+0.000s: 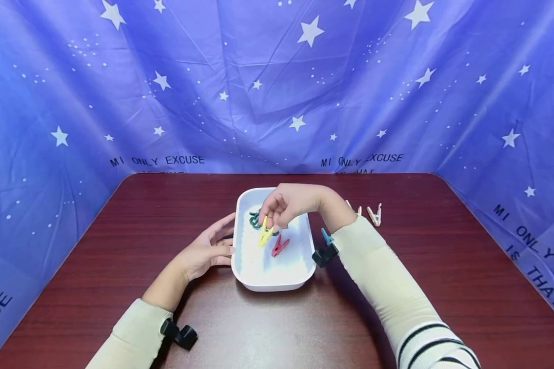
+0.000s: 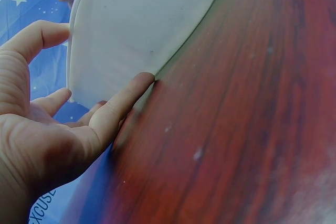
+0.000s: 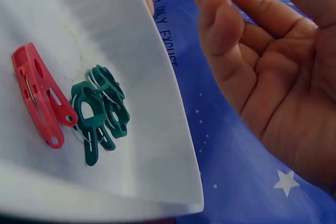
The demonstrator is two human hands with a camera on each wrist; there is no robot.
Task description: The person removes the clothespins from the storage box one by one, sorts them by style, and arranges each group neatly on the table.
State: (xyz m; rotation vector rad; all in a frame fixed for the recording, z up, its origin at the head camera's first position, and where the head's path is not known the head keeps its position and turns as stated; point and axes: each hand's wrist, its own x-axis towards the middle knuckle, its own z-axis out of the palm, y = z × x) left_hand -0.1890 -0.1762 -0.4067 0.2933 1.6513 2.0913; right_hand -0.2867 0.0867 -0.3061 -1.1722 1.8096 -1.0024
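Observation:
A white plastic tray (image 1: 272,274) stands on the table. My left hand (image 1: 206,252) touches its left side, fingers extended and spread along the wall, as the left wrist view also shows. Above the tray's interior, my right hand (image 1: 292,201) pinches a yellow clothespin (image 1: 264,234) between thumb and fingertips. Below it a red clothespin (image 1: 280,246) lies on the tray floor. Green plastic clips (image 3: 100,103) lie beside the red one in the right wrist view; in the head view the right hand partly hides them.
On the dark red wooden table (image 1: 166,225), pale clothespins (image 1: 376,215) lie to the right of the tray, partly behind the right arm. A blue clip (image 1: 326,236) shows beside the right sleeve. A blue star-patterned curtain (image 1: 258,102) surrounds the table's back and sides.

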